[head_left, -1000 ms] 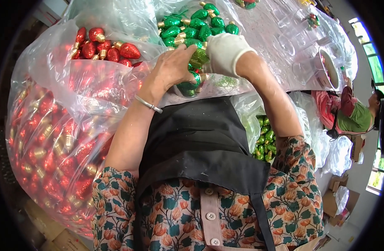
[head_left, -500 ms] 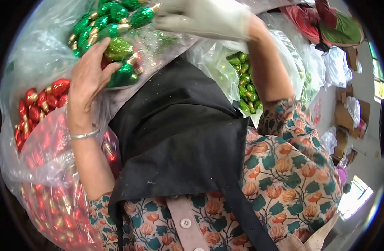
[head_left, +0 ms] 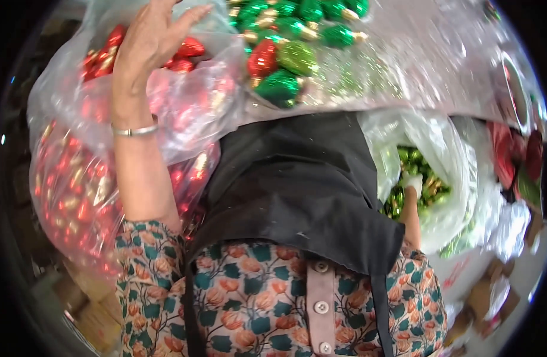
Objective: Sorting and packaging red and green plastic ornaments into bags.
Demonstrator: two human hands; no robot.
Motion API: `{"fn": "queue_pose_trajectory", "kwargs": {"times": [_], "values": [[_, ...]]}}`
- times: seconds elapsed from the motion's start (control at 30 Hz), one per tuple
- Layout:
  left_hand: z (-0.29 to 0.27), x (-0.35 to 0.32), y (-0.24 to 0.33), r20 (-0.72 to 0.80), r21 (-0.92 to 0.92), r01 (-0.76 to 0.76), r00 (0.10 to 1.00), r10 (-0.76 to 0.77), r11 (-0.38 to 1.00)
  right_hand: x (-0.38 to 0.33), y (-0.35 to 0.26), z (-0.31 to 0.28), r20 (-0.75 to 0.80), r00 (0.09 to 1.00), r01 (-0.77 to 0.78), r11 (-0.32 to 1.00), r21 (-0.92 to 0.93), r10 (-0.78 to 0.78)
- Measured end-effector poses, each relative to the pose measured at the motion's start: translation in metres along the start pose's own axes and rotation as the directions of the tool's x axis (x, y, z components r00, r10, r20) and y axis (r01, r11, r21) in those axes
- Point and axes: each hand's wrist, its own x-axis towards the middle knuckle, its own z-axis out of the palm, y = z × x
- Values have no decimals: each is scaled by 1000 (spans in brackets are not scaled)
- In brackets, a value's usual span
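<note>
My bare left hand [head_left: 148, 41] is raised over an open plastic bag of red bulb-shaped ornaments [head_left: 190, 46]. Its thumb stretches out to the right, nothing shows in its grasp, and the upper frame edge cuts off some fingertips. My right hand [head_left: 413, 182], in a white glove, reaches down into a clear bag [head_left: 458, 208] among light-green bulb ornaments [head_left: 443, 193]; its fingers are hidden there. On the table in front of me lie a red ornament [head_left: 262, 58], a light-green one [head_left: 297, 58] and a dark-green one [head_left: 277, 87], close together.
More dark-green ornaments with gold caps [head_left: 339, 35] lie at the table's far side. Plastic sheeting with green glitter covers the table [head_left: 428, 71]. A large bag of red ornaments [head_left: 77, 196] bulges at my left. Cardboard boxes [head_left: 482, 297] stand on the floor at right.
My left hand has left the light-green ornament on the table and moved left over the red bag. My gloved right hand has gone from above the table down into the light-green bag. The view has turned.
</note>
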Motion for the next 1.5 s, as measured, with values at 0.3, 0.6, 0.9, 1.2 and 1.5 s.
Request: {"fn": "queue_pose_trajectory", "kwargs": {"times": [0.3, 0.6, 0.9, 1.2, 1.5], "values": [[1, -30, -81, 82, 230, 289, 946, -315, 929, 43, 4, -15, 444, 842, 398, 909, -127, -306], [75, 3, -111, 329, 479, -62, 938, -113, 876, -166, -135, -216, -84, 642, 752, 605, 260, -762], [74, 6, -93, 432, 417, -52, 890, -148, 907, -274, -234, -273, -369, -215, 955, -273, 112, -904], [66, 0, -71, 344, 566, -87, 929, -139, 820, -295, -283, -284, 58, -173, 982, -177, -66, -983], [1, 9, 51, 59, -366, -117, 987, 149, 923, -262, -287, -269, -47, -266, 957, -269, 108, -963]]}}
